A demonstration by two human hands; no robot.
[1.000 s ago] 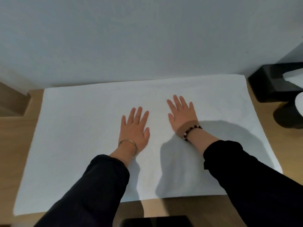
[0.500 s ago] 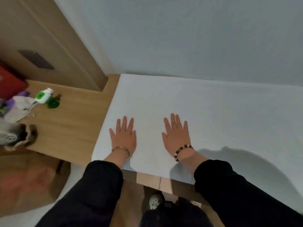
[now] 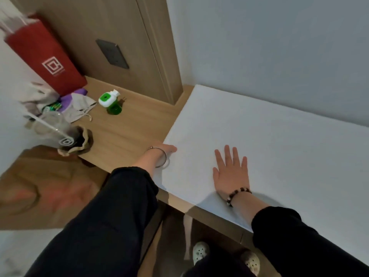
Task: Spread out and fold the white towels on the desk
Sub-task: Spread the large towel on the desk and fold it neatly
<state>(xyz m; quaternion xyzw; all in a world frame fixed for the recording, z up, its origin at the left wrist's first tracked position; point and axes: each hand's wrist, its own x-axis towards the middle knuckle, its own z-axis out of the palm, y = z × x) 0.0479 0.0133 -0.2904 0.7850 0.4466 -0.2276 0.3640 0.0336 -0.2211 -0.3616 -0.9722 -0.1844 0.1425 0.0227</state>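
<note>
While the right hand (image 3: 231,173) lies flat, fingers spread, on the white towel (image 3: 279,144), the left hand (image 3: 167,151) pinches its edge, fingers hidden underneath; best to lift evenly.

The towel (image 3: 269,146) is white, the desk (image 3: 127,134) tan, the bag (image 3: 46,56) red, the sleeves (image 3: 111,216) black.

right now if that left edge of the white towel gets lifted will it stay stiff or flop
Probably floppy: the white towel drapes over the left hand. Likely light, since it looks thin and lies flat. It may slide on the smooth desk unless the right hand pins it.
</note>
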